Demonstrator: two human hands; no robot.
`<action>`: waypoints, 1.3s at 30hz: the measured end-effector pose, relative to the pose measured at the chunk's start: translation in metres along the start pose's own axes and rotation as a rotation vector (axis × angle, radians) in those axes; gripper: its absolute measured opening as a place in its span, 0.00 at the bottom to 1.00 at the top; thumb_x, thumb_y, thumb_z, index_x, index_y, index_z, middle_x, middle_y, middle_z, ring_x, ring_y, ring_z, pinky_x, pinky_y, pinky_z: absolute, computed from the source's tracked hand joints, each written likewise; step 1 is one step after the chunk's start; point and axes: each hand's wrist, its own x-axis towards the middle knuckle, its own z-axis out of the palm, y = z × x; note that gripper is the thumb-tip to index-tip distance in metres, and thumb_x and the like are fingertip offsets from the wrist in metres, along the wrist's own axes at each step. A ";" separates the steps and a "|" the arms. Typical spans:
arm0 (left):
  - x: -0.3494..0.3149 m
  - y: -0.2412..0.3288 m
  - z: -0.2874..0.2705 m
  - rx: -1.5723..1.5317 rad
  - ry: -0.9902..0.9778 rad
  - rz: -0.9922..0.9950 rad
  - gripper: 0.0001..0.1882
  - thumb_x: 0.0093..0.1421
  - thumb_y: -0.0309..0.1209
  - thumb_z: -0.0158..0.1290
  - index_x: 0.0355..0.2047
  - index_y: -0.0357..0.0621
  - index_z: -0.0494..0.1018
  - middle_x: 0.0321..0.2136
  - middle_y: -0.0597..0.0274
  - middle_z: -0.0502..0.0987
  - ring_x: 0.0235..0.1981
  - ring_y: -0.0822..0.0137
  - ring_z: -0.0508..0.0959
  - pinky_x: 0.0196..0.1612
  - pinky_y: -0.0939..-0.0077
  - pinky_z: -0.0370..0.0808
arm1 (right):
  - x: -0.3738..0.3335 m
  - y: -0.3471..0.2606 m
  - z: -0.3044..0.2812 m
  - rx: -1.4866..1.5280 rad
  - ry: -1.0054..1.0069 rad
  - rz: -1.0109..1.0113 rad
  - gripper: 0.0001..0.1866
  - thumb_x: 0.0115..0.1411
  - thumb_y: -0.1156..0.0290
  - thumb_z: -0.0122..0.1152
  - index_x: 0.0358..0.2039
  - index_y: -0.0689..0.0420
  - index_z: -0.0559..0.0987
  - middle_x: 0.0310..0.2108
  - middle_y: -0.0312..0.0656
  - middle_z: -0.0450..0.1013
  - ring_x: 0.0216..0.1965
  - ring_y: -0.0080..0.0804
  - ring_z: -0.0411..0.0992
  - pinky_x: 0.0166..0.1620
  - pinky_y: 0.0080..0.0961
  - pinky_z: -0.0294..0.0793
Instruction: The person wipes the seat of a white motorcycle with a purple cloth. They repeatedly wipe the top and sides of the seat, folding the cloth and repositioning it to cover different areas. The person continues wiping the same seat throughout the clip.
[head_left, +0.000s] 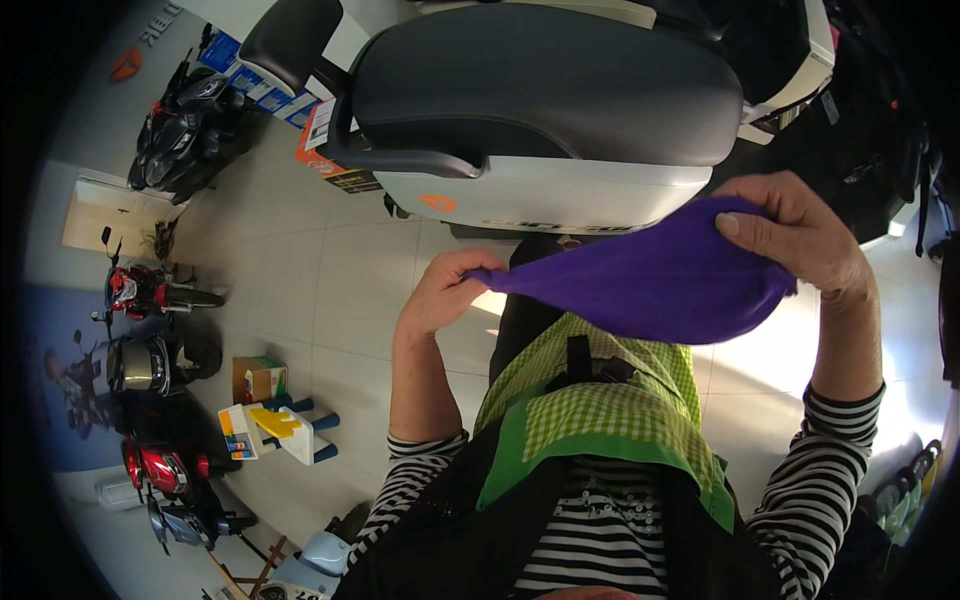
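Note:
A purple cloth (650, 275) stretches between my two hands, in front of the green checked apron (610, 415). My left hand (443, 290) pinches its narrow, gathered end. At the wide end, my right hand (795, 235) grips the upper edge with the thumb lying over the fabric. The cloth hangs in a soft fold below that hand. Just beyond it stands a white scooter with a long black seat (540, 85), and the cloth's upper right part overlaps the scooter's white side panel (560, 195). Some of the right fingers are hidden behind the cloth.
Several parked motorbikes line the left wall, among them a red one (150, 290) and a black one (190, 125). A small white and yellow stool (290, 430) and a cardboard box (258, 380) stand on the tiled floor at left. An orange box (318, 150) sits beside the scooter.

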 end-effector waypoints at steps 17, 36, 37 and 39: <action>-0.016 0.026 0.018 0.527 -0.592 0.099 0.15 0.49 0.23 0.61 0.39 0.48 0.81 0.43 0.62 0.81 0.44 0.57 0.78 0.47 0.64 0.73 | -0.014 0.066 -0.001 0.412 0.559 -0.002 0.19 0.71 0.58 0.50 0.50 0.61 0.78 0.35 0.35 0.79 0.33 0.16 0.76 0.38 0.12 0.77; 0.113 0.021 0.090 -0.097 -0.284 -0.002 0.30 0.53 0.32 0.67 0.55 0.36 0.71 0.45 0.59 0.80 0.47 0.69 0.77 0.54 0.72 0.72 | 0.021 -0.026 0.009 0.081 0.157 -0.199 0.17 0.69 0.64 0.56 0.48 0.65 0.79 0.32 0.42 0.80 0.30 0.22 0.80 0.35 0.14 0.81; 0.110 0.019 0.085 -0.129 -0.306 0.007 0.29 0.54 0.32 0.66 0.55 0.36 0.71 0.45 0.60 0.80 0.46 0.70 0.77 0.53 0.73 0.72 | 0.019 -0.024 0.005 0.063 0.247 -0.115 0.17 0.68 0.64 0.56 0.48 0.64 0.79 0.33 0.42 0.80 0.30 0.23 0.80 0.35 0.15 0.82; 0.097 0.015 0.068 -0.149 -0.346 -0.038 0.29 0.56 0.31 0.65 0.56 0.36 0.71 0.45 0.62 0.80 0.45 0.73 0.76 0.53 0.74 0.72 | 0.019 -0.020 -0.004 0.069 0.364 -0.103 0.17 0.68 0.64 0.57 0.49 0.63 0.79 0.33 0.42 0.80 0.30 0.23 0.80 0.36 0.16 0.82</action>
